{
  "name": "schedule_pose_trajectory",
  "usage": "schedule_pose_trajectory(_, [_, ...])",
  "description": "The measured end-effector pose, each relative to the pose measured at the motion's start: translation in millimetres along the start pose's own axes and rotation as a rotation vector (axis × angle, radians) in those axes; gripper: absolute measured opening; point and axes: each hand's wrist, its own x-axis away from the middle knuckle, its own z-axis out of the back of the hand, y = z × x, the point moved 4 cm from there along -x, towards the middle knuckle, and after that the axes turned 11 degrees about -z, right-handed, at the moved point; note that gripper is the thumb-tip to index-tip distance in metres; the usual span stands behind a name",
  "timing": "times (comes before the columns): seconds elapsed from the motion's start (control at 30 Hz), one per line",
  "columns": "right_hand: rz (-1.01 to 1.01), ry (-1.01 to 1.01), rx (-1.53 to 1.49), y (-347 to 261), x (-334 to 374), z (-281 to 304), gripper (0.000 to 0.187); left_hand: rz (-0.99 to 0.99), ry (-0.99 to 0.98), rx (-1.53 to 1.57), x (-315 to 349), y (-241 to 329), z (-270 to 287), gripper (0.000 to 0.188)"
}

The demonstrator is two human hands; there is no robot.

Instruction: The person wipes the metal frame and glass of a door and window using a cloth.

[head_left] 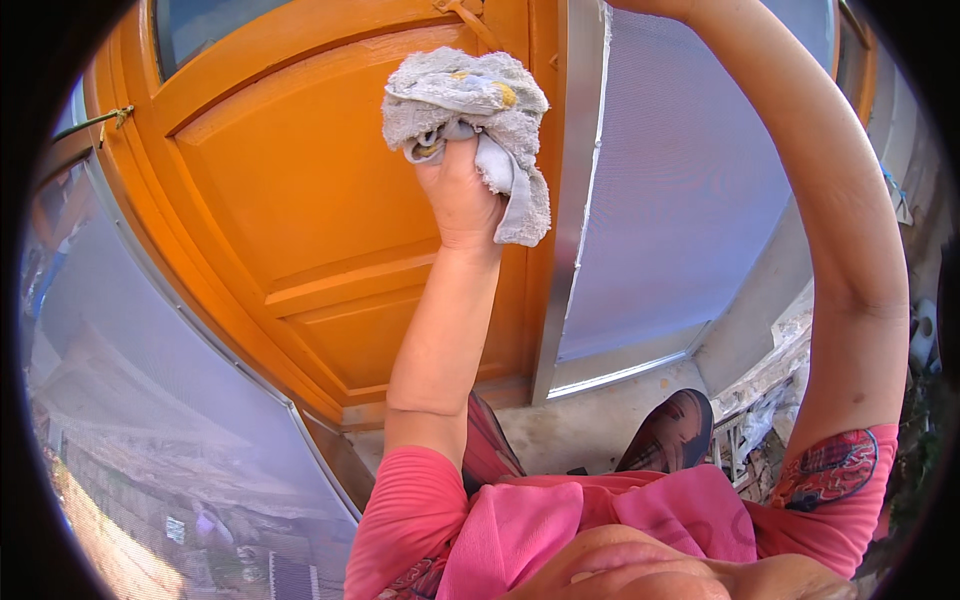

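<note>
My left hand (pixel 462 195) is raised in front of the orange wooden door (pixel 300 190), closed around a bunched grey terry cloth (pixel 470 95) with yellow patches. One end of the cloth hangs down past my wrist, and its bulk covers part of the door panel behind. My right arm reaches up high along the right side. Only the lower edge of my right hand (pixel 648 6) shows at the top of the picture, above the mesh screen panel (pixel 680 180). The fingers of that hand are cut off from view, so what they hold or touch is hidden.
A metal-framed mesh screen (pixel 150 320) stands open on the left. A door handle (pixel 468 15) sits near the top, and a hook (pixel 120 115) is on the left frame. Below are a concrete sill (pixel 570 430) and my shoe (pixel 675 430). Assorted clutter (pixel 760 430) lies at lower right.
</note>
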Motion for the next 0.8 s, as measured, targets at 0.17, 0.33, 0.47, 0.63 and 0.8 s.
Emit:
schedule_pose_trajectory(0.17, [0.034,0.120,0.098,-4,8,-4,0.012,0.125,-0.039,0.050,12,-10,-11,0.033])
schedule_pose_trajectory(0.33, [-0.088,0.092,0.153,-8,-2,-6,0.013,0.070,-0.077,0.033,8,-10,-5,0.034])
schedule_pose_trajectory(0.47, [-0.253,0.193,-0.136,5,-9,2,0.014,0.045,-0.056,0.031,6,-7,-3,0.033])
schedule_pose_trajectory(0.63, [-0.275,0.372,-0.552,32,7,16,0.019,0.017,0.043,-0.078,9,-2,-5,0.031])
schedule_pose_trajectory(0.8, [-0.347,0.261,-0.700,-19,62,9,0.023,0.063,0.082,-0.210,-2,17,18,0.038])
